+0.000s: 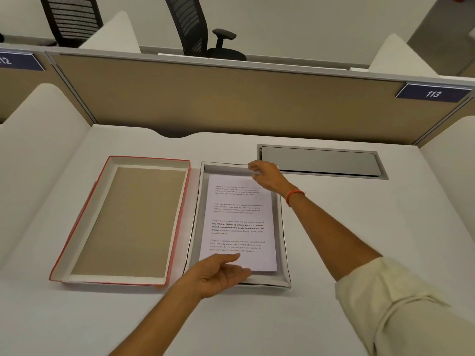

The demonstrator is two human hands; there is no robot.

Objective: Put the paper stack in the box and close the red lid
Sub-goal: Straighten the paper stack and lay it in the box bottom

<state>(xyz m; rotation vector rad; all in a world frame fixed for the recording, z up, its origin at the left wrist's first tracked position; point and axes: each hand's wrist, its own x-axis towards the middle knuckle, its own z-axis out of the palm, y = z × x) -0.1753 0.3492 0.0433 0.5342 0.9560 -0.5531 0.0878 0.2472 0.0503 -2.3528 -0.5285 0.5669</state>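
A shallow white box [282, 227] lies on the desk in front of me. Inside it lies the paper stack [240, 214], white sheets with printed text facing up. My left hand [221, 274] rests open at the box's near edge, its fingers over the stack's lower left corner. My right hand [264, 176] reaches to the box's far right corner, with the fingertips pinching the top edge of the papers. The red lid [123, 222] lies upside down to the left of the box, showing its brown inside and red rim.
A grey cable hatch [321, 161] is set into the desk behind the box on the right. A tan partition [231, 98] with the label 113 closes off the back. White side dividers stand left and right. Office chairs stand beyond the partition.
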